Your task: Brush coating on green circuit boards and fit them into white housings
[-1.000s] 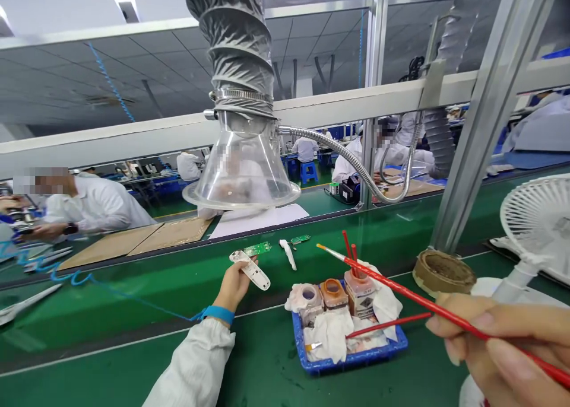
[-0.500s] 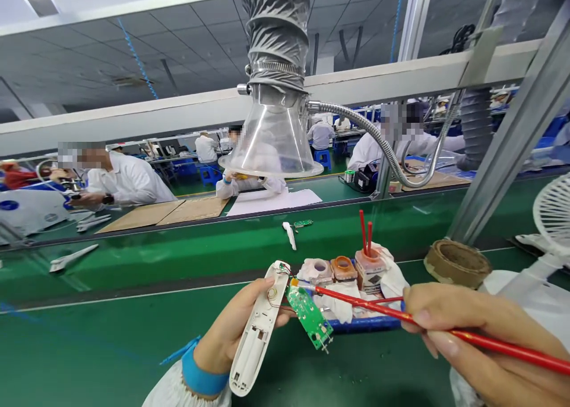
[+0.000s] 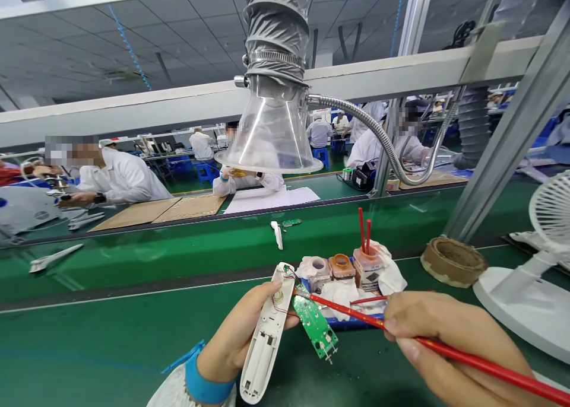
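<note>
My left hand (image 3: 243, 321), with a blue wristband, holds a long white plastic shell (image 3: 265, 347) with battery slots. Thin red and dark wires run from the shell to a green circuit board (image 3: 314, 324), which hangs tilted on its right; the fingertips behind the shell are partly hidden. My right hand (image 3: 449, 342) pinches a red-handled brush (image 3: 347, 309). The brush tip touches or hovers over the top end of the board; which one I cannot tell. Behind the board, a blue tray (image 3: 356, 324) holds small bottles, white tissue and another red stick.
A brown tape roll (image 3: 453, 261) and a white fan (image 3: 512, 300) stand at the right. A clear extraction hood (image 3: 271, 134) hangs overhead. White parts and a small board lie on the green belt (image 3: 169, 241). Several people in white sit beyond.
The shell and board have shifted slightly right. My right hand has moved left with the brush, still at the board's top end. Parts on the belt appear further left.
</note>
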### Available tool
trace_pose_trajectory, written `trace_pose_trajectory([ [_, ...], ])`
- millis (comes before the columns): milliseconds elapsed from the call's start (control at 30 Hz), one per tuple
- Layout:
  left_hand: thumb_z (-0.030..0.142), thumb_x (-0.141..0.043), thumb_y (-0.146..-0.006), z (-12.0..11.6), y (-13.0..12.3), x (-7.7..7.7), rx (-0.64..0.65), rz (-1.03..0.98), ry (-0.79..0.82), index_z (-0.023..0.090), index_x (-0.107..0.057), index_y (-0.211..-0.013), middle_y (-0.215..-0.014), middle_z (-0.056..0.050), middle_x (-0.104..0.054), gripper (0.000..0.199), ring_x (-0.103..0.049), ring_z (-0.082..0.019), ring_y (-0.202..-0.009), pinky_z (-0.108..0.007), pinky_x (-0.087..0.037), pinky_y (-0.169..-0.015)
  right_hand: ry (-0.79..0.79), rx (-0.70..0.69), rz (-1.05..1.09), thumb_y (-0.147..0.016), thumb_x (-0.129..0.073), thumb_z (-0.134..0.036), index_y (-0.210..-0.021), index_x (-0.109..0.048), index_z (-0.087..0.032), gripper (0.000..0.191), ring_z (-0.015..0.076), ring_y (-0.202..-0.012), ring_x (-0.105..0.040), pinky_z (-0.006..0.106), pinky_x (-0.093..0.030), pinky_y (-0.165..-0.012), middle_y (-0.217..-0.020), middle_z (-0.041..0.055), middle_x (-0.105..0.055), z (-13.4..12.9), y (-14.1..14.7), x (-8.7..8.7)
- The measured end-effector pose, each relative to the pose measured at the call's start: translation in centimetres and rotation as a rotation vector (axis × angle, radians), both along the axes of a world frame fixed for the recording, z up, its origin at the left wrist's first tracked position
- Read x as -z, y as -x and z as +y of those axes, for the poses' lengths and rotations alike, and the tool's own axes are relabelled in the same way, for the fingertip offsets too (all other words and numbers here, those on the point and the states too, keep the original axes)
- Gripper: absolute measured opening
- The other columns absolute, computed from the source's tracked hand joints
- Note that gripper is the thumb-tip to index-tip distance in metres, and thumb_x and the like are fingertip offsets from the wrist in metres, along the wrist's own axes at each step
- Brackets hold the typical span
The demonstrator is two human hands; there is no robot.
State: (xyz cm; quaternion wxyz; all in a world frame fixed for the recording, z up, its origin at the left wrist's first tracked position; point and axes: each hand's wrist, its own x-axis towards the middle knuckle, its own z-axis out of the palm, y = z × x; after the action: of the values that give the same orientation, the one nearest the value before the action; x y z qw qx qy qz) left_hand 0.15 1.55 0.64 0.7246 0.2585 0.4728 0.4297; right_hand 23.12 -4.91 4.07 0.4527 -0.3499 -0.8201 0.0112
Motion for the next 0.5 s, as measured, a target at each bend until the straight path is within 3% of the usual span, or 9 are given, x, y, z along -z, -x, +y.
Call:
trace_pose_trajectory([
  [267,0.020,-0.063,-0.079,-0.4,0.6,0.3,-0.016,-0.030,-0.087,0.010,-0.065,-0.078,-0.065,-0.004,-0.067,0.010,-0.066,-0.015,-0.057,-0.026,-0.059,-0.060,-0.119,0.091,0.044,-0.076,-0.046,-0.011,-0.066,-0.053,-0.023,0.017,0.0047,-0.049,-0.061,0.005,-0.049,-0.051,-0.060,-0.0076,-0.063,-0.4,0.6,-0.9],
  [500,0.019,-0.063,-0.078,-0.6,1.2,0.0,-0.091,0.017,-0.099,0.011,-0.064,-0.073,-0.059,-0.003,-0.064,0.010,-0.064,-0.015,-0.055,-0.027,-0.059,-0.059,-0.128,0.147,0.000,-0.077,-0.052,-0.016,-0.072,-0.057,-0.023,0.010,0.0069,-0.052,-0.061,0.009,-0.049,-0.051,-0.064,-0.0052,-0.064,-0.4,-0.8,0.0],
])
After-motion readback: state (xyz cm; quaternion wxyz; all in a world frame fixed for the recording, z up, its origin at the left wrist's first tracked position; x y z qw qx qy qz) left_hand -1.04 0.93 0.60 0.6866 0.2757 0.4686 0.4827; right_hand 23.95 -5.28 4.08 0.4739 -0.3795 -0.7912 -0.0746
